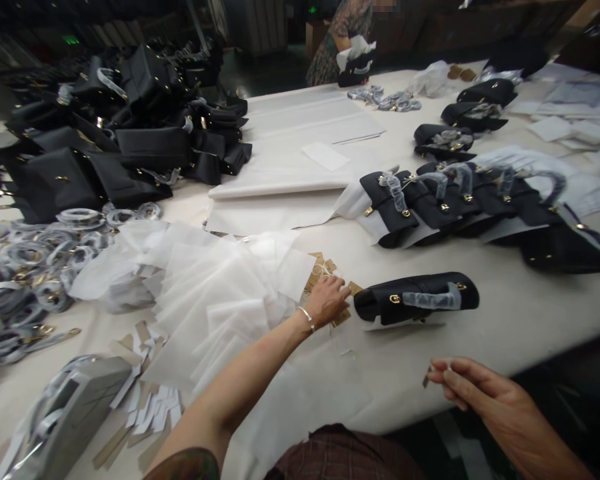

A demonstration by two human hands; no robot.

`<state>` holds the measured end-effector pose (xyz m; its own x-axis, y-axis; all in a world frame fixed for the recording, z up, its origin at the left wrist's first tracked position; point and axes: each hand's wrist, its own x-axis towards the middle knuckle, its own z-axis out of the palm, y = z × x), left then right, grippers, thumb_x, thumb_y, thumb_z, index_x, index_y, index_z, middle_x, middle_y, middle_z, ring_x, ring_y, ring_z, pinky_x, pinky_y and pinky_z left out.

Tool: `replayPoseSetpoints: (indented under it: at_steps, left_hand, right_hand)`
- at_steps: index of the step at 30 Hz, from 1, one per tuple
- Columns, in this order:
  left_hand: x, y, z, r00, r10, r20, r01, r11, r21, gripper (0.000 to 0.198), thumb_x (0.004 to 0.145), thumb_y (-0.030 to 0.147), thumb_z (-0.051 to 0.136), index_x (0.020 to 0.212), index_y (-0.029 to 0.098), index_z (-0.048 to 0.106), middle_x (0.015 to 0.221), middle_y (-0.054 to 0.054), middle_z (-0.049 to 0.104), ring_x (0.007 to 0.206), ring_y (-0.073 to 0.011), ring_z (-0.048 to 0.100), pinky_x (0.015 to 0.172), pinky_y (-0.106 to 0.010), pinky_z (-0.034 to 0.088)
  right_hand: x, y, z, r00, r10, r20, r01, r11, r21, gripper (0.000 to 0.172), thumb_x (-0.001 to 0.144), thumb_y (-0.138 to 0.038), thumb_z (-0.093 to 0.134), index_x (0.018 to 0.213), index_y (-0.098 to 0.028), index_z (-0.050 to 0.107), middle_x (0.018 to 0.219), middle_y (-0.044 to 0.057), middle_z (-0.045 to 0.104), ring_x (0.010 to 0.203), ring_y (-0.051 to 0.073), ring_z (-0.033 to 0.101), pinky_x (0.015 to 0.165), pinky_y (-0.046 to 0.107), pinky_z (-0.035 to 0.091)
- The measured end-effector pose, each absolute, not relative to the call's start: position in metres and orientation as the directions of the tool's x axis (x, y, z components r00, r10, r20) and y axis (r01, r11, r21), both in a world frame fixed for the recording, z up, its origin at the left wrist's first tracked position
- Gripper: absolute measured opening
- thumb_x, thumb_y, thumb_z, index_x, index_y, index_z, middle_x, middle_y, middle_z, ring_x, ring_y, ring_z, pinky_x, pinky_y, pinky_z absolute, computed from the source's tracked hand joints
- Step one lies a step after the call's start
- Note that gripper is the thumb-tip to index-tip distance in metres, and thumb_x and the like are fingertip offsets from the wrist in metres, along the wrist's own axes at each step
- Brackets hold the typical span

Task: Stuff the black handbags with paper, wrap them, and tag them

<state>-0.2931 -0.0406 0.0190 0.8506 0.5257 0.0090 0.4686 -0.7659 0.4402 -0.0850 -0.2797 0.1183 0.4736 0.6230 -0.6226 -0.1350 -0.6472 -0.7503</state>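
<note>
My left hand [330, 300] reaches across the table with a silver bracelet on its wrist. Its fingers curl down onto a small pile of brown paper tags [320, 268] with strings. A black handbag [416, 298] with gold hardware and a wrapped handle lies on its side just right of that hand. My right hand [473, 387] hovers near the table's front edge and pinches a small brown tag [427, 379] between thumb and fingers. A heap of thin white paper sheets [215, 300] lies left of my left forearm.
A pile of black bags [125, 133] fills the far left, and a row of packed bags [460, 200] lies at the right. Wrapped straps [30, 260] cover the left edge. Flat white sheets [300, 147] lie mid-table. Another person [347, 40] stands at the far end.
</note>
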Motion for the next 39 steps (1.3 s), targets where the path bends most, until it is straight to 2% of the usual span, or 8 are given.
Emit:
replayPoseSetpoints:
  at_steps: [4,12,16,21,24,29,35,39]
  left_hand:
    - [-0.302,-0.06,-0.013,0.962,0.271,0.031,0.238,-0.891,0.387,0.055,0.09,0.039,0.061,0.139,0.019,0.044,0.15,-0.012,0.04,0.143,-0.0286,0.026,0.118,-0.053,0.009]
    - [-0.288,0.003,0.015,0.751,0.66,-0.004,0.619,-0.702,0.352,0.046,0.093,0.024,0.052,0.136,0.007,0.047,0.152,-0.022,0.032,0.145,-0.0355,0.018,0.117,-0.058,0.014]
    - [-0.278,-0.047,0.07,0.75,0.644,0.154,0.357,-0.588,0.726,0.038,0.095,0.022,0.046,0.133,0.02,0.052,0.145,-0.011,0.046,0.141,-0.0257,0.032,0.116,-0.049,0.025]
    - [-0.276,-0.119,0.127,0.971,0.241,0.0,0.031,-0.126,0.992,0.035,0.097,0.038,0.046,0.128,0.025,0.057,0.126,-0.006,0.063,0.124,-0.0236,0.052,0.116,-0.046,0.02]
    - [-0.282,-0.132,0.137,0.942,0.323,-0.095,0.093,0.022,0.995,0.028,0.096,0.041,0.049,0.108,0.023,0.067,0.1,-0.003,0.072,0.099,-0.0193,0.063,0.115,-0.042,0.02]
    - [-0.295,-0.141,0.131,0.849,0.469,-0.244,0.102,0.308,0.946,0.019,0.082,0.034,0.066,0.076,0.016,0.065,0.079,-0.003,0.071,0.084,-0.0192,0.065,0.089,-0.031,0.046]
    - [-0.297,-0.158,0.12,0.725,0.606,-0.327,0.145,0.33,0.933,0.006,0.077,0.018,0.057,0.075,0.016,0.063,0.07,-0.002,0.07,0.065,-0.0142,0.063,0.061,-0.021,0.044]
    - [-0.289,-0.165,0.119,0.715,0.588,-0.377,0.109,0.439,0.892,0.008,0.074,0.021,0.062,0.078,0.014,0.066,0.074,-0.003,0.068,0.066,-0.0138,0.063,0.061,-0.021,0.047]
  right_hand:
    - [-0.088,-0.277,0.12,0.497,0.635,-0.592,-0.174,-0.595,-0.784,0.053,0.06,-0.056,0.081,0.096,-0.018,0.074,0.082,0.011,0.073,0.063,0.017,0.058,0.053,0.026,0.048]
    - [-0.106,-0.261,0.138,0.423,0.673,-0.607,-0.365,-0.486,-0.794,0.061,0.069,-0.049,0.08,0.119,-0.02,0.061,0.084,0.006,0.07,0.069,0.015,0.055,0.067,0.028,0.048]
    - [-0.116,-0.259,0.143,0.326,0.719,-0.613,-0.447,-0.454,-0.77,0.054,0.075,-0.045,0.076,0.122,-0.024,0.057,0.086,0.004,0.068,0.071,0.015,0.054,0.067,0.027,0.046]
    - [-0.125,-0.252,0.152,0.215,0.775,-0.595,-0.501,-0.436,-0.748,0.049,0.078,-0.043,0.074,0.121,-0.027,0.057,0.081,0.002,0.066,0.064,0.013,0.052,0.06,0.026,0.043]
    - [-0.129,-0.248,0.155,0.188,0.789,-0.585,-0.491,-0.441,-0.752,0.05,0.078,-0.042,0.074,0.121,-0.027,0.056,0.081,0.003,0.066,0.061,0.012,0.053,0.052,0.023,0.039]
    - [-0.135,-0.247,0.15,0.278,0.786,-0.552,-0.374,-0.44,-0.816,0.055,0.079,-0.044,0.073,0.124,-0.021,0.054,0.069,0.002,0.065,0.052,0.011,0.049,0.048,0.022,0.038]
    - [-0.142,-0.247,0.144,0.43,0.751,-0.501,-0.232,-0.445,-0.865,0.069,0.071,-0.055,0.075,0.126,-0.018,0.056,0.094,0.011,0.071,0.05,0.012,0.052,0.042,0.024,0.038]
    - [-0.147,-0.249,0.143,0.455,0.769,-0.45,-0.099,-0.459,-0.883,0.072,0.074,-0.059,0.07,0.131,-0.018,0.055,0.105,0.014,0.071,0.045,0.011,0.052,0.04,0.026,0.042]
